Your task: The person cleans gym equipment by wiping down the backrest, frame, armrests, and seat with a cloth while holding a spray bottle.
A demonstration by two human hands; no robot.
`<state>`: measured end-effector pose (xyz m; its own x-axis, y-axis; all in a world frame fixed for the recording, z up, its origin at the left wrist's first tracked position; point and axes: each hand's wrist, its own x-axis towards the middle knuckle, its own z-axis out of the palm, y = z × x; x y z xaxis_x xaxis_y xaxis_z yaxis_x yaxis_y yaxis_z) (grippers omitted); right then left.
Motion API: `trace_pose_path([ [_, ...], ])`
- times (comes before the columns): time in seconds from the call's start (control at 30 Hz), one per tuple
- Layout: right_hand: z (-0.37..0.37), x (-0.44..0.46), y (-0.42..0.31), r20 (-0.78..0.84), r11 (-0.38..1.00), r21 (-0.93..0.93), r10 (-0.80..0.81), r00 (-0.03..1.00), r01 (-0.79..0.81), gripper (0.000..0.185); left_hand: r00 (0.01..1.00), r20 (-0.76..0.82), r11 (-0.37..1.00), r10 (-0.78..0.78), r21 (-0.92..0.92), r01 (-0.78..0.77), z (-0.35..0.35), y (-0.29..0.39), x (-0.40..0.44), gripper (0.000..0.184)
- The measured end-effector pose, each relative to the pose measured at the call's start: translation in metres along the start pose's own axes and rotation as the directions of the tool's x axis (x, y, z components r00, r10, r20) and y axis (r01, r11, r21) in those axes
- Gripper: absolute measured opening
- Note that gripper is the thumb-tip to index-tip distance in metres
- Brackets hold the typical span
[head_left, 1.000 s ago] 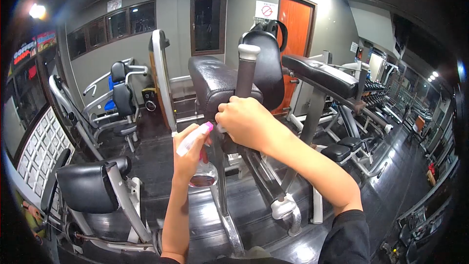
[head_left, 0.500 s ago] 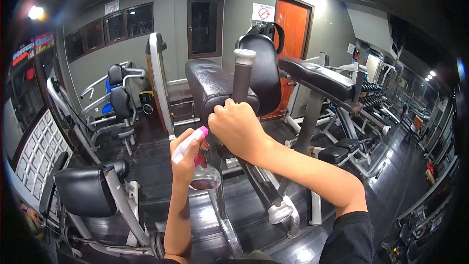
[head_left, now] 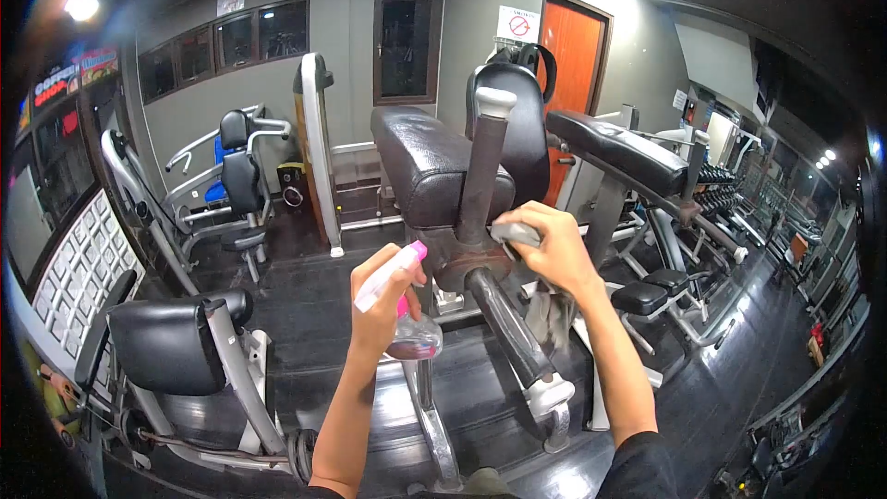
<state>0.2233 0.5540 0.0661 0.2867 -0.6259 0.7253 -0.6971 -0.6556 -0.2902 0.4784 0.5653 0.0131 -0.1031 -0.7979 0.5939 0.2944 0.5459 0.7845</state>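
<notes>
My left hand [head_left: 381, 291] is wrapped round a clear spray bottle [head_left: 414, 340] with a white and pink trigger head, left of the machine's post. A grey cloth [head_left: 552, 314] hangs from my right hand [head_left: 552, 245], and part of it is pinched at the fingertips. That hand is just right of the upright padded handle [head_left: 483, 166], which has a silver end cap. Below the handle, a second dark bar [head_left: 508, 328] slants down to the right. Behind it are a black padded cushion [head_left: 425, 166] and a black backrest [head_left: 517, 120].
Another padded bench [head_left: 619, 148] extends to the right. At the lower left stands a machine with a black seat pad [head_left: 166, 346]. An orange door [head_left: 564, 65] is at the back, and dumbbells [head_left: 716, 189] line a rack at the right. Part of another person [head_left: 60, 388] shows at far left.
My right hand has come off the upright handle and moved right, bringing the grey cloth into view. My left hand still holds the bottle. The view has shifted slightly.
</notes>
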Motion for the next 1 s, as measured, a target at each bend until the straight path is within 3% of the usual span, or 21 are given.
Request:
trace_pose_path([
  [0.13,0.025,-0.005,0.001,-0.225,0.997,0.078,0.014,0.974,0.004,0.026,0.999,0.029,0.997,0.041,-0.059,-0.039,0.000,-0.006,0.009,0.033],
  [0.2,0.025,-0.010,0.006,-0.206,0.991,0.136,0.032,0.978,-0.004,0.026,0.999,0.025,0.999,0.024,-0.044,-0.023,0.002,-0.003,0.012,0.033],
  [0.27,0.009,-0.014,0.012,-0.043,0.947,0.320,0.015,0.999,-0.001,0.026,1.000,0.022,1.000,0.008,-0.022,-0.007,0.002,-0.001,0.015,0.032],
  [0.33,-0.002,-0.014,0.011,0.022,0.941,0.340,-0.018,1.000,0.009,0.025,0.999,0.023,0.997,0.024,0.070,-0.025,0.002,-0.001,0.017,0.033],
  [0.4,-0.006,-0.007,0.007,0.071,0.940,0.342,-0.027,0.997,0.001,0.028,1.000,0.007,0.999,0.024,0.039,-0.024,0.000,-0.002,0.020,0.030],
  [0.47,0.003,0.002,0.006,0.049,0.951,0.305,-0.059,0.997,0.042,0.029,1.000,-0.005,1.000,0.025,0.015,-0.025,-0.001,-0.002,0.023,0.027],
  [0.57,0.014,0.010,0.007,-0.169,0.989,0.060,-0.127,0.977,0.139,0.031,0.997,-0.058,0.993,0.056,0.109,-0.050,0.003,0.006,0.027,0.034],
  [0.6,0.012,0.009,0.006,-0.165,0.987,0.070,-0.133,0.977,0.146,0.031,0.996,-0.068,0.992,0.058,0.116,-0.049,0.005,0.005,0.027,0.034],
  [0.67,0.001,0.009,0.002,0.027,0.987,0.145,-0.068,0.997,0.064,0.034,0.994,-0.086,0.986,0.072,0.154,-0.058,0.004,0.005,0.029,0.035],
  [0.73,-0.006,0.010,0.002,0.033,0.978,0.177,-0.115,0.993,0.107,0.035,0.993,-0.098,0.985,0.068,0.165,-0.051,0.003,0.003,0.028,0.035],
  [0.8,-0.014,0.013,-0.006,-0.074,0.961,0.134,-0.233,0.970,0.241,0.033,0.992,-0.111,0.985,0.061,0.168,-0.042,0.001,0.003,0.029,0.035],
  [0.87,-0.019,0.024,-0.020,-0.135,0.947,0.035,-0.313,0.940,0.320,0.035,0.993,-0.116,0.986,0.030,0.166,-0.010,0.001,0.004,0.029,0.035],
  [0.97,-0.016,0.040,-0.040,-0.047,0.801,-0.312,-0.550,0.834,0.511,0.040,0.984,-0.151,0.978,0.096,0.200,-0.065,0.003,0.002,0.028,0.037],
  [1.0,-0.010,0.044,-0.048,-0.043,0.801,-0.307,-0.551,0.833,0.514,0.040,0.983,-0.157,0.978,0.094,0.199,-0.062,0.002,0.002,0.026,0.037],
])
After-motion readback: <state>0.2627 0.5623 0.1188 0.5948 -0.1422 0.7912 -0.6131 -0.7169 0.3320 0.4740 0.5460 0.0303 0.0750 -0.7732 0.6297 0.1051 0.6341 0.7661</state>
